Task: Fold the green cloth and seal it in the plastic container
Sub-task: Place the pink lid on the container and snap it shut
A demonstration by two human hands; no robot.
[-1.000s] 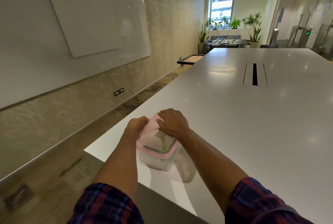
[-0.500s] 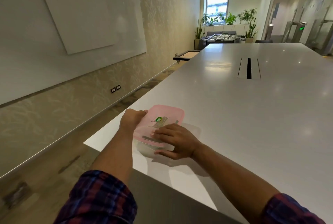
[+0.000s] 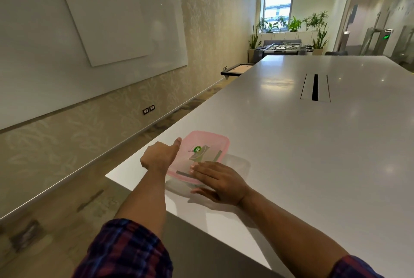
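A clear plastic container with a pink lid stands near the table's left corner. Through the lid the green cloth shows as a folded shape, under a round green sticker. My left hand grips the container's left edge, thumb lying on the lid. My right hand lies flat, fingers together, pressing the lid's near right corner, with its thumb down by the container's side wall.
The long white table stretches ahead, with a cable slot in its middle. Its left edge drops to the floor beside a wall with whiteboards. Plants and a foosball table stand far back.
My right hand moved from the lid's top middle down to its near right corner and flattened there. The lid now lies level on the container. My left hand stayed on the left edge.
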